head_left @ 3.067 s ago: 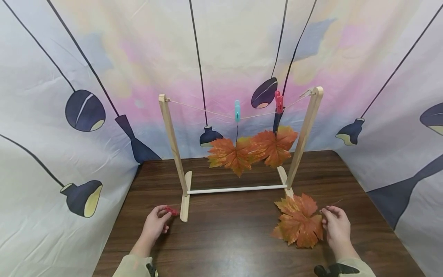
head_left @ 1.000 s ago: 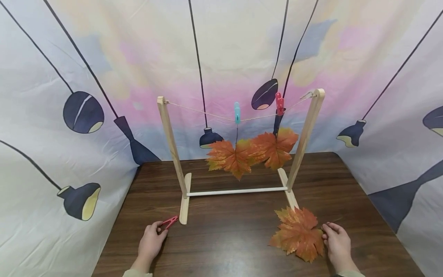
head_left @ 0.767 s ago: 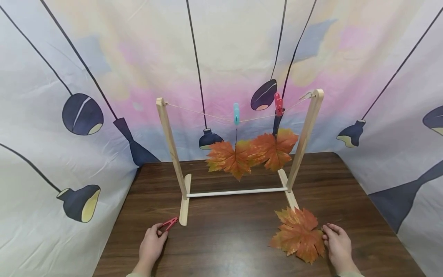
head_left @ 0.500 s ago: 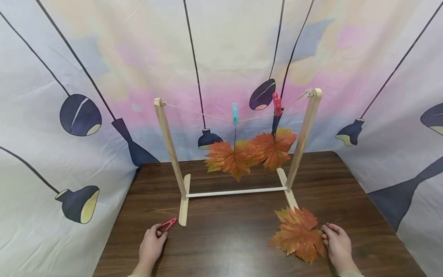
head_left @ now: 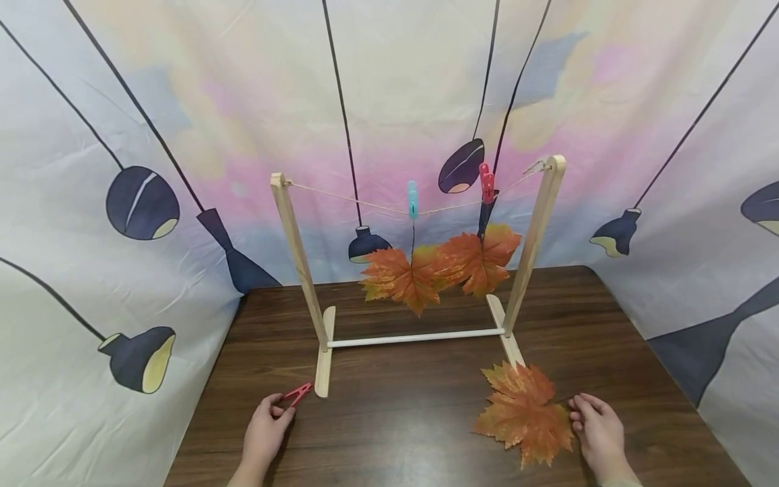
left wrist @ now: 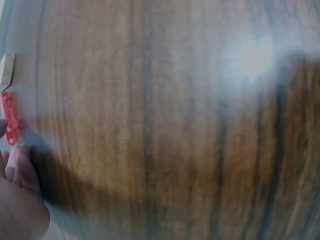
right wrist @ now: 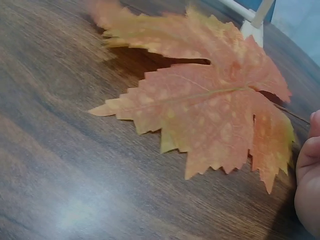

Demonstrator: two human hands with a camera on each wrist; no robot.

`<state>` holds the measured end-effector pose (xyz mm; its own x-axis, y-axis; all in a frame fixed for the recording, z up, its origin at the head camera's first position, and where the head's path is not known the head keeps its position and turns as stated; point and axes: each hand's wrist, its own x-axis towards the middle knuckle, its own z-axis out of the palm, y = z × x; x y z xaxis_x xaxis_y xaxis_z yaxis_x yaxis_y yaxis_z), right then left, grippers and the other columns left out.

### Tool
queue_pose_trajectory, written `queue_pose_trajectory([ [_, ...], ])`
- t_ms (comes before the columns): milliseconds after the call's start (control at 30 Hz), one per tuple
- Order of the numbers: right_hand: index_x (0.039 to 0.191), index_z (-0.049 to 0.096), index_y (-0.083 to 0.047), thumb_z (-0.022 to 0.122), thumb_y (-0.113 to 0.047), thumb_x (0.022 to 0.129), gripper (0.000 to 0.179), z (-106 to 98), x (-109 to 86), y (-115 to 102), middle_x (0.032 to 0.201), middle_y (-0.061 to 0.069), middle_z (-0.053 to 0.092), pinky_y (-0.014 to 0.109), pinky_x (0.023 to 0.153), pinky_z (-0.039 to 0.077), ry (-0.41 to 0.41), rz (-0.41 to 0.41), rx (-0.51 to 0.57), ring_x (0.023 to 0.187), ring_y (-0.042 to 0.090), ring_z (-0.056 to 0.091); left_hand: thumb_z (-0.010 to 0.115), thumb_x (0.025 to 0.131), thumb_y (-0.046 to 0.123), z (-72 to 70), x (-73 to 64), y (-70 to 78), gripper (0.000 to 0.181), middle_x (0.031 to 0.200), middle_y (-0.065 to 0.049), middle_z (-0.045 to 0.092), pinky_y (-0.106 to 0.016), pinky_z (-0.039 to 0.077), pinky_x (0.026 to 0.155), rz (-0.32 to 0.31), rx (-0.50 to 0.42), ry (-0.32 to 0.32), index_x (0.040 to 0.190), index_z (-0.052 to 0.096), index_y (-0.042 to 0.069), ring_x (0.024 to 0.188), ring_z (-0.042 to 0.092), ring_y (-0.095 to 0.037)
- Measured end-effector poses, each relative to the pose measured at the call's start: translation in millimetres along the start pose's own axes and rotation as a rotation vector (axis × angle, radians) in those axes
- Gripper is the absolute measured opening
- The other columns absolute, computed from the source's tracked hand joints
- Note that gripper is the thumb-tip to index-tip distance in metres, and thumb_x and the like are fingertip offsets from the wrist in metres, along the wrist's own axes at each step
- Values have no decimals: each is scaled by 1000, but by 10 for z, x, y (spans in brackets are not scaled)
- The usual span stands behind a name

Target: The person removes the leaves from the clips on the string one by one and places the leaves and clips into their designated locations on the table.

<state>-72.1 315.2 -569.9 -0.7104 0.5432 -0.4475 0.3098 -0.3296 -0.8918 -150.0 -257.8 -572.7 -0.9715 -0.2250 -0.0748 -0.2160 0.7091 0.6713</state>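
Note:
My left hand (head_left: 265, 429) pinches a red clothespin (head_left: 299, 392) by its handle end, just left of the rack's left foot. The left wrist view catches the same clothespin (left wrist: 9, 117) at its left edge, beside the fingers. On the right, my right hand (head_left: 598, 431) pinches the thin stem of an orange maple leaf (head_left: 525, 416). That leaf (right wrist: 210, 100) spreads close over the table in the right wrist view, with its stem running to the fingertips at the right edge.
A wooden rack (head_left: 536, 247) with a white crossbar (head_left: 414, 338) and a sagging string stands mid-table (head_left: 389, 406). From the string, a blue clothespin (head_left: 413, 199) and a red clothespin (head_left: 487, 184) hold two orange leaves (head_left: 404, 277). A lamp-printed curtain (head_left: 389, 88) surrounds the table.
Over three seconds both hands came slightly nearer the front edge, and the left clothespin turned to show its open V side. Just now the right hand shifted a little rightward along the stem.

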Motion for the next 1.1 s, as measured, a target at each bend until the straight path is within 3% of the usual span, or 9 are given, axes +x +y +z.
queue_pose_trajectory([
  [167, 112, 44, -9, 52, -15, 96, 19, -74, 1, -29, 75, -9, 62, 15, 52, 45, 8, 6, 33, 64, 2, 54, 62, 87, 17, -60, 7, 26, 48, 90, -17, 57, -34, 43, 64, -1, -61, -2, 123, 45, -11, 77, 54, -25],
  [400, 112, 45, -11, 53, -17, 96, 19, -139, -13, -79, 75, -11, 62, 16, 53, 46, 29, 3, 21, 64, 2, 55, 61, 88, 17, -112, 7, 21, 50, 96, -21, 58, -43, 44, 75, 12, -68, 13, 124, 43, -12, 88, 56, -33],
  [600, 112, 45, -12, 54, -18, 96, 20, -173, -38, -121, 76, -12, 61, 15, 53, 46, 47, -9, -10, 65, 2, 55, 60, 89, 19, -172, 21, 74, 54, 101, -24, 58, -45, 43, 76, -9, -95, 2, 128, 39, -11, 91, 55, -35],
  [833, 115, 45, -12, 55, -22, 95, 24, -192, -45, -180, 76, -13, 61, 16, 55, 47, 49, -21, -53, 66, 2, 55, 59, 89, 20, -255, 45, 170, 56, 105, -26, 58, -37, 45, 69, 3, -103, -1, 131, 37, -9, 88, 57, -32],
  [1100, 121, 44, -9, 54, -24, 95, 32, -160, -53, -281, 79, -13, 61, 17, 56, 48, 31, -29, -82, 68, 2, 56, 59, 91, 24, -332, 61, 249, 59, 111, -25, 56, -39, 47, 73, 11, -130, -23, 135, 33, -7, 92, 57, -31],
])
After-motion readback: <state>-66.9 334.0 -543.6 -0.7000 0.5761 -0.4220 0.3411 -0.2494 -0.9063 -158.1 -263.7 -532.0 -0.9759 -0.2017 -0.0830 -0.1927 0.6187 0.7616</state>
